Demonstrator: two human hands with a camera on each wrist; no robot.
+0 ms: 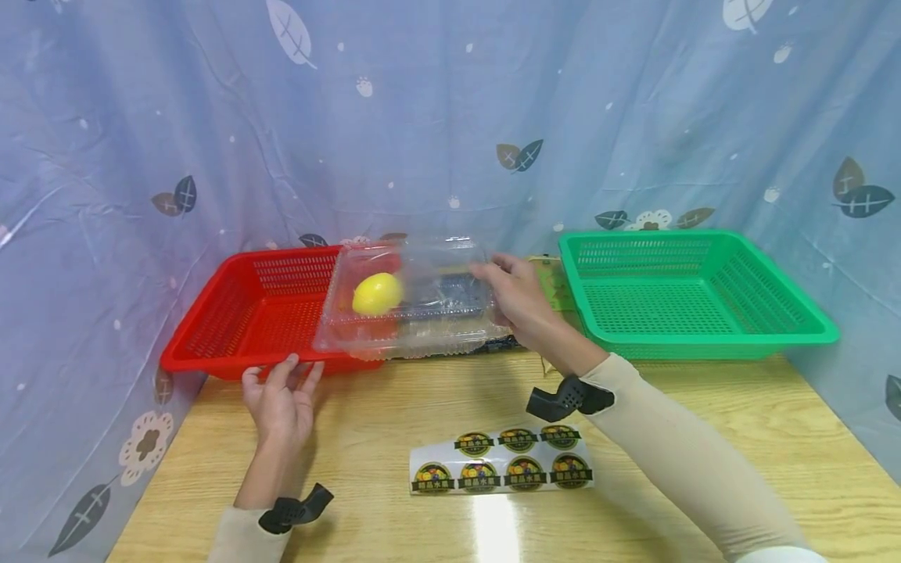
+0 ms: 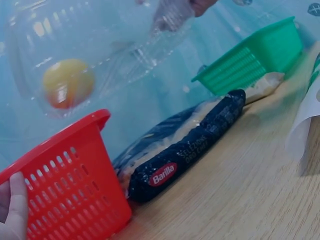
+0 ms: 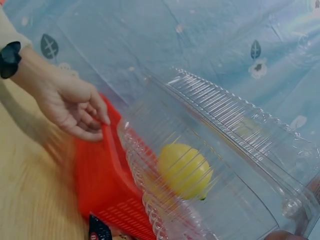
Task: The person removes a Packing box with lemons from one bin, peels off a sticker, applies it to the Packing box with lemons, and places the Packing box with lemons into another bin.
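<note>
My right hand [image 1: 521,301] grips the right end of a clear plastic clamshell box [image 1: 429,340], raised and tilted beside the red basket [image 1: 211,328]. A yellow lemon [image 1: 376,295] shows through the clear plastic, towards the box's left end; in the right wrist view the lemon [image 3: 185,171] has a small green tip. My left hand [image 1: 281,407] is at the front of the red basket, palm up, its spread fingers touching the rim and outer wall. Only part of the right hand shows in its own wrist view.
A green basket [image 1: 704,348] stands at the right. Behind the box lies a dark Barilla packet [image 2: 185,150], partly covered in the head view. A sheet of round fruit stickers [image 1: 501,461] lies on the wooden table [image 1: 366,438]. A patterned blue curtain [image 1: 450,117] hangs behind.
</note>
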